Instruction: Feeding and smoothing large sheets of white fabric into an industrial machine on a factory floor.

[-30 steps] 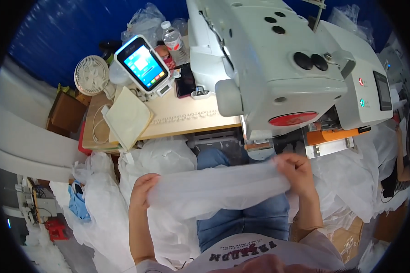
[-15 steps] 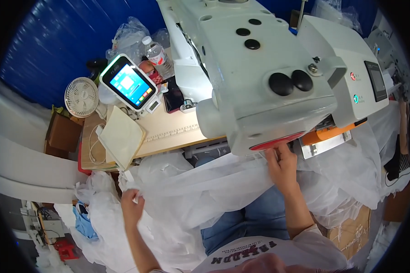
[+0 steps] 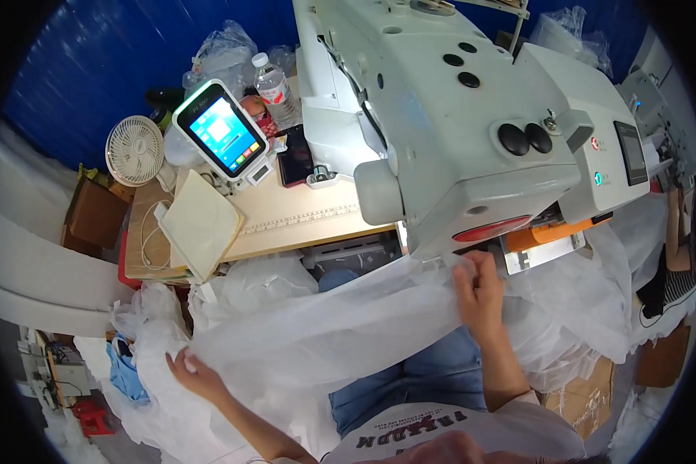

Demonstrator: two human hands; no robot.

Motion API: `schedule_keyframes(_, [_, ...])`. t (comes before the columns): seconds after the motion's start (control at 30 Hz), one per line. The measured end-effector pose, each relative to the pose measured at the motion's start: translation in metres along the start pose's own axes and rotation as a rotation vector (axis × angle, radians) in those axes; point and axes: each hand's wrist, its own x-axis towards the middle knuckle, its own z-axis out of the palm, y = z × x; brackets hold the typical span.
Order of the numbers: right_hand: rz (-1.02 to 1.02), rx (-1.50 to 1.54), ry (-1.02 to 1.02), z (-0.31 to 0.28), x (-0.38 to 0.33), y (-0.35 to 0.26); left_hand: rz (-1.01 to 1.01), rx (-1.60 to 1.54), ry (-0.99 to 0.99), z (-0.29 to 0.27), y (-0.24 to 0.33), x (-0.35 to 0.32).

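The right hand (image 3: 479,290) pinches the upper edge of a sheer white fabric sheet (image 3: 340,325) just below the head of the grey sewing machine (image 3: 456,131), fingers closed on the cloth. The left hand (image 3: 193,373) grips the sheet's lower left end, fingers curled around it, so the fabric stretches across the person's lap between both hands, beside heaps of white fabric (image 3: 588,301).

Sewing machine head (image 3: 456,131) bulks over work zone, 12 to 2 o'clock; overhang leaves only low gap above white sheer fabric (image 3: 325,325). Right hand (image 3: 479,290) sits just under machine's front edge, orange bracket (image 3: 553,232) close at its 2 o'clock. Wooden tabletop (image 3: 301,220) bare along ruler strip, 11 o'clock; tablet screen (image 3: 220,135), water bottle (image 3: 272,89), fan (image 3: 134,151) crowd beyond. Left hand (image 3: 197,375) at 7 o'clock, fabric heaps all round.
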Motion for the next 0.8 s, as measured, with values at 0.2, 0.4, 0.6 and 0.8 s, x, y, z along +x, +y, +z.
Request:
schedule_keyframes(0.2, [0.008,-0.082,-0.184,-0.012,0.016,-0.024,-1.059,-0.389,-0.538,-0.081,-0.004,0.005])
schedule_keyframes(0.4, [-0.19,-0.216,0.078,0.018,0.013,-0.03,-0.387,-0.332,0.305,-0.051,0.027,0.028])
schedule_keyframes(0.6, [0.051,-0.076,-0.274,-0.108,0.01,0.028,-0.586,-0.473,-0.892,-0.008,0.014,0.035])
schedule_keyframes(0.8, [0.44,0.819,0.151,-0.099,0.003,0.04,-1.013,-1.353,-0.921,0.037,0.012,0.026])
